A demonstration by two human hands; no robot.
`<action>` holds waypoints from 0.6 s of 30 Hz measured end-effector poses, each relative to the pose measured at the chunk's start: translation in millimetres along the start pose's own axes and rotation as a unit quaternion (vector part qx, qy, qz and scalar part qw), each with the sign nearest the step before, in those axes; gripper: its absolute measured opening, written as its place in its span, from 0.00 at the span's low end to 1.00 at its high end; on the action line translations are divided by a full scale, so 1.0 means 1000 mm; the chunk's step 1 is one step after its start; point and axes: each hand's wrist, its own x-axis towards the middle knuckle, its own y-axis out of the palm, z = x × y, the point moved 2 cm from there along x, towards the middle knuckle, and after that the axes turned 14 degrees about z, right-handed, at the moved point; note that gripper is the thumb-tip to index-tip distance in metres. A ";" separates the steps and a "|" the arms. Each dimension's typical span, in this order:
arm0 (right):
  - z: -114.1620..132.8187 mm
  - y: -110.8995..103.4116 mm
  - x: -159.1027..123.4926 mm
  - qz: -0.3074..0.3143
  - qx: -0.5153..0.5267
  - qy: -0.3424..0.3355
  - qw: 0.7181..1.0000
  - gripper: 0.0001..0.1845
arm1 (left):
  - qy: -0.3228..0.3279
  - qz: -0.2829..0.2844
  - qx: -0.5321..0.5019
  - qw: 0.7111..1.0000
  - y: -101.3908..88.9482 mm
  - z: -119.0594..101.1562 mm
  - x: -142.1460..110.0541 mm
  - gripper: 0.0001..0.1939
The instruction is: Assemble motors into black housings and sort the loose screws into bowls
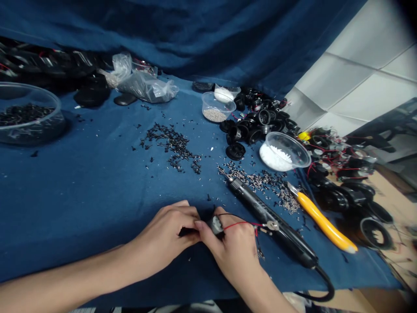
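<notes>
My left hand (169, 234) and my right hand (233, 248) meet at the front of a blue cloth-covered table (97, 182). Both are closed in a pinch on a small motor part (215, 225) with a black piece between the fingertips. Thin red and black wires (241, 224) run from that part to the right, across my right hand, ending at a small metal tab (272, 225). A black electric screwdriver (270, 219) lies just right of my right hand, its cord trailing off the table's front edge.
Yellow-handled tool (322, 221) beside the screwdriver. Silver screws (260, 180) and black screws (172, 145) lie scattered. Bowls of white pellets (283, 152) and grains (216, 108), a large clear bowl (29, 115), plastic bags (143, 82) and black ring parts (260, 121), more of them wired at right (342, 174).
</notes>
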 end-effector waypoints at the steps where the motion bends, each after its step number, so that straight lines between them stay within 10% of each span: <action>1: 0.000 0.001 -0.001 0.000 -0.019 0.002 1.000 0.22 | -0.003 -0.002 0.010 1.000 0.000 0.000 0.000 0.12; 18: 0.008 0.003 -0.003 -0.035 -0.107 -0.038 0.993 0.26 | -0.015 -0.068 0.029 0.997 -0.003 0.002 -0.009 0.08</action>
